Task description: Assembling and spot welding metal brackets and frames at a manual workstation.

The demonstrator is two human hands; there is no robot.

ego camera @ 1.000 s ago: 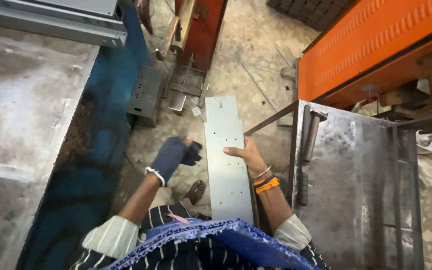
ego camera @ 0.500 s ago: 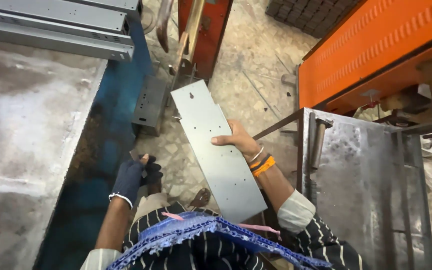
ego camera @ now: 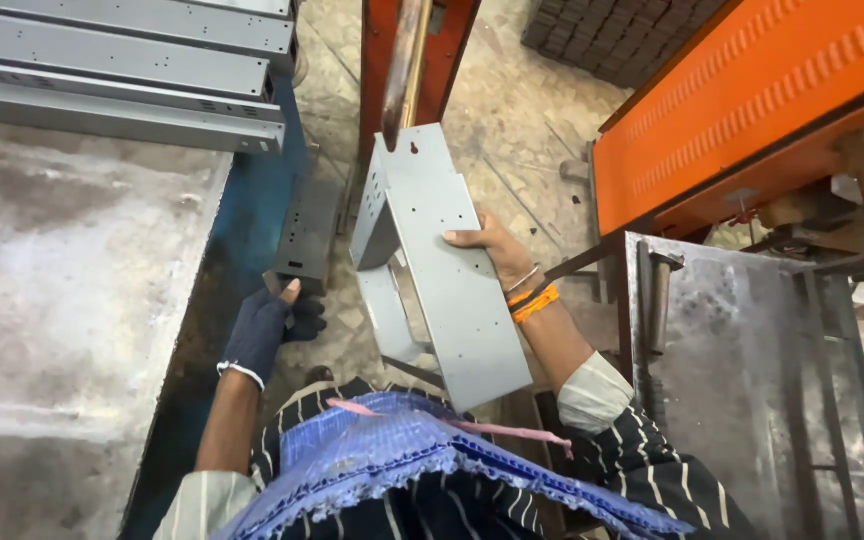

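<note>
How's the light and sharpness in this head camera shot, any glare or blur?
Head view: soft, even daylight; the grey sheet-metal panel in the bare right hand is sharp. Pale sheen on the steel table, no harsh glare. Gloved left hand sits in shadow, slightly soft; straight edges bow toward the corners.

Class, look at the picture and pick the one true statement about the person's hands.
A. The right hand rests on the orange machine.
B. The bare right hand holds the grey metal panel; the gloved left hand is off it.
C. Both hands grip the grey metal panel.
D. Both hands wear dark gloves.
B: the bare right hand grips the grey metal panel, while the gloved left hand is beside it, not touching.
</note>
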